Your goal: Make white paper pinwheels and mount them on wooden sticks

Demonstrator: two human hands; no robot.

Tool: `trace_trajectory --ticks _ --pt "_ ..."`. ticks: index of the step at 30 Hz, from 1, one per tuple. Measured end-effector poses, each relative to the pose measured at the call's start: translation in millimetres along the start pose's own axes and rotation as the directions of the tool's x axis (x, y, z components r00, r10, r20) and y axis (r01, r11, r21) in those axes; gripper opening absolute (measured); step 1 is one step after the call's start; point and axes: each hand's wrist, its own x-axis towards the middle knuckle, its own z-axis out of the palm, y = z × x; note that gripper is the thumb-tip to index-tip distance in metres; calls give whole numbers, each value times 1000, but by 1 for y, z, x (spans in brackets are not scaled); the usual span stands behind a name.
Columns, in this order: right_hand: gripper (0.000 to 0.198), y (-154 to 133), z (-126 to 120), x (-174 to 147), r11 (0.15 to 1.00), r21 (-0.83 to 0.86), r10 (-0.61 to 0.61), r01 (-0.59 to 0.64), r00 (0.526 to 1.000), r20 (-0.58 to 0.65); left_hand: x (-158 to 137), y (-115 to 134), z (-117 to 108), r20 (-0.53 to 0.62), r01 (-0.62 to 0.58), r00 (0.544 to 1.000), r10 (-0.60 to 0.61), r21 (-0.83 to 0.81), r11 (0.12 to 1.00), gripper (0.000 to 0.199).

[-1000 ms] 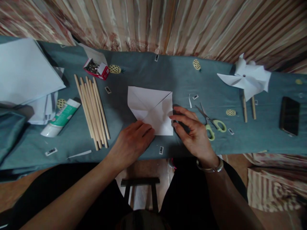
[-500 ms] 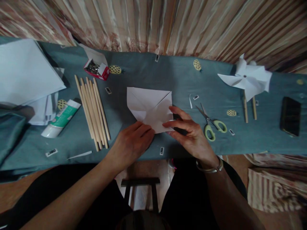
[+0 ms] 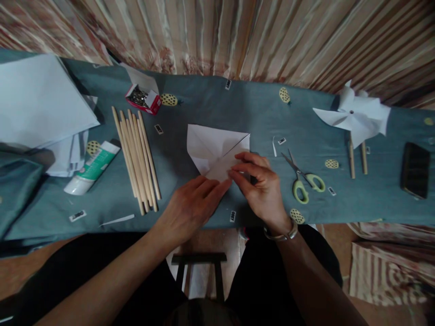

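Note:
A white sheet of paper (image 3: 217, 140) with diagonal creases and a slit at its upper right lies at the middle of the table. My left hand (image 3: 193, 206) is closed along its near edge, fingers together, the thumb reaching toward my right fingertips. At the paper's right side my right hand (image 3: 260, 181) pinches its near right corner between thumb and forefinger. That corner looks bent up, though my fingers partly hide it. To the right of that hand, scissors (image 3: 301, 176) with green handles lie with blades slightly apart. A thin paper scrap (image 3: 273, 146) is beside them.
Left stand several wooden sticks (image 3: 137, 158), a glue tube (image 3: 92, 167), a red box (image 3: 144, 100) of metal fasteners and stacked paper (image 3: 41, 99). Right lie a paper pinwheel (image 3: 360, 115) and a phone (image 3: 415, 170). A striped curtain (image 3: 217, 36) hangs along the table's far edge.
My right fingers have drawn together at the paper's near right corner, and my left thumb has stretched toward them. The whole view has shifted slightly.

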Motion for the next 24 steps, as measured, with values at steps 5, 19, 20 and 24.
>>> trace_trajectory --ticks 5,19,20,24 --pt "9 -6 7 8 998 -59 2 -3 1000 -24 0 -3 -1 -29 12 999 -12 -7 1000 22" --pt "11 -7 17 11 992 -119 -39 36 999 -25 -3 -4 2 -1 30 1000 -30 0 1000 21" --pt "11 -8 17 11 992 -122 -39 35 999 -29 -3 -4 2 -6 35 999 -35 -6 999 20" --pt "13 -10 17 12 992 -121 -36 32 999 -33 -3 -4 3 -7 53 999 -54 -35 998 20"
